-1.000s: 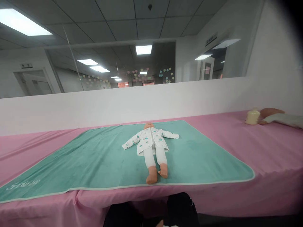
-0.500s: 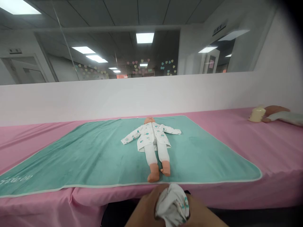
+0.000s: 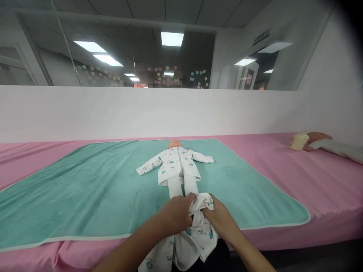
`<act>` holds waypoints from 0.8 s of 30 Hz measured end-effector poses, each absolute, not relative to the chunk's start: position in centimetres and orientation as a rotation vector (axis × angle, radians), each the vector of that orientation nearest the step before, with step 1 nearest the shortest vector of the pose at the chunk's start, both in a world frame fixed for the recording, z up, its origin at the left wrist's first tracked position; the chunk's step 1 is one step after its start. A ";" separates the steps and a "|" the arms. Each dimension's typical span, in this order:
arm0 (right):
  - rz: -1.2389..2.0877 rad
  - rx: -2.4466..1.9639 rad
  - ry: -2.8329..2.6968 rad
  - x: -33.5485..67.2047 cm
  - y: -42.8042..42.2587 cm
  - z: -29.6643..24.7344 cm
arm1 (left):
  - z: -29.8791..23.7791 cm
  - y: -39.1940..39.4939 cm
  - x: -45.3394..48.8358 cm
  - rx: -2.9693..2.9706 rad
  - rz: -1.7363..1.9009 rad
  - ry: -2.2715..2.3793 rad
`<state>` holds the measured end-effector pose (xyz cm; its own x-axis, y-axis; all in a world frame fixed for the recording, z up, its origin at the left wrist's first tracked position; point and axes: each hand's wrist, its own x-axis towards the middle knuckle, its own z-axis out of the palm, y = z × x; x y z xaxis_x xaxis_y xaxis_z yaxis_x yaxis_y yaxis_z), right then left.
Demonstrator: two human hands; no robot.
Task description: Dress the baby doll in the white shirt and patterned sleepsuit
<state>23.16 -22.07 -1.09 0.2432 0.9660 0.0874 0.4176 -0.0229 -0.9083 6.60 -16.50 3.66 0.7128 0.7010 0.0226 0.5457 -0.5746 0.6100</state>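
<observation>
A baby doll (image 3: pixel 175 187) lies on its back on a green blanket (image 3: pixel 107 189), head toward the wall. It wears a white printed jacket (image 3: pixel 171 163) and white leggings. My left hand (image 3: pixel 178 213) and my right hand (image 3: pixel 222 219) both grip matching printed baby pants (image 3: pixel 198 234) at the doll's feet. Fabric is bunched between my hands, and the rest hangs down over the near edge toward me. The doll's feet are hidden behind my hands and the cloth.
Pink cloth (image 3: pixel 269 162) covers the table under the blanket. At the far right stand a pale yellow bottle (image 3: pixel 299 141) and a second doll (image 3: pixel 326 145), partly seen. A white wall (image 3: pixel 127 113) with a window above it runs along the back.
Both hands have moved forward from the near edge to the doll's feet, carrying the pants. The bunched cloth has partly unfolded. The camera view has shifted slightly.
</observation>
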 end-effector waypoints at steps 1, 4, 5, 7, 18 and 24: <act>0.818 -1.524 -1.262 23.3 -22.1 -0.9 | 4.0 -16.6 6.6 2.331 0.316 0.914; 1.044 -1.302 -1.082 23.5 -22.2 -0.2 | 4.9 -16.6 6.7 2.149 0.357 0.814; 1.127 -1.223 -1.035 23.5 -22.1 0.0 | 5.2 -16.5 6.8 2.062 0.390 0.774; 1.294 -1.058 -0.978 23.7 -21.9 0.2 | 5.4 -16.2 6.9 1.925 0.432 0.702; 1.740 -0.843 -1.013 26.2 -18.2 -0.7 | 5.1 -15.2 8.4 2.413 0.571 0.846; 1.684 -0.867 -1.080 26.2 -17.4 -1.8 | 5.5 -15.3 8.3 2.380 0.491 0.593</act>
<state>26.19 -17.35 -1.82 -0.3237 0.9431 -0.0766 -0.3239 -0.1865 -0.9275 8.26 -15.26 5.46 0.8292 0.5240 0.1947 0.2894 -0.7004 0.6524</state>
